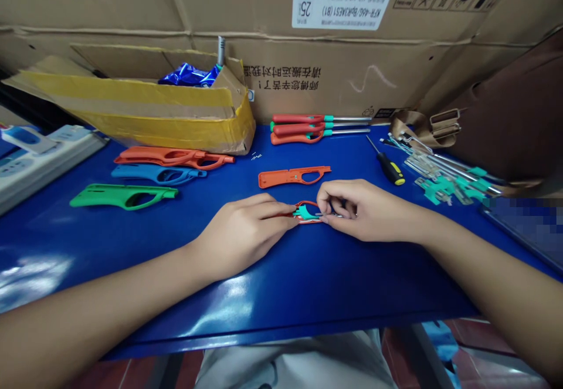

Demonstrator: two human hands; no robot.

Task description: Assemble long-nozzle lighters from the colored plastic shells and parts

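Observation:
My left hand (246, 230) presses its fingertips onto an orange lighter half-shell (310, 222) lying on the table; its handle end is hidden under the hand. Inside the shell's trigger loop sits a teal plastic trigger (305, 212). My right hand (360, 210) is closed in a pinch at the front end of the shell, close to a thin grey piece beside the trigger. Its fingers cover what they hold. Just beyond both hands lies a matching orange half-shell (281, 178), inner side up.
Orange shells (162, 157), a blue shell (153, 173) and a green shell (114, 197) lie left. Behind are a taped carton (176, 125) and assembled red lighters (299, 128). A screwdriver (390, 169), metal rods with teal parts (444, 178) and a dark flat object (523, 230) lie right.

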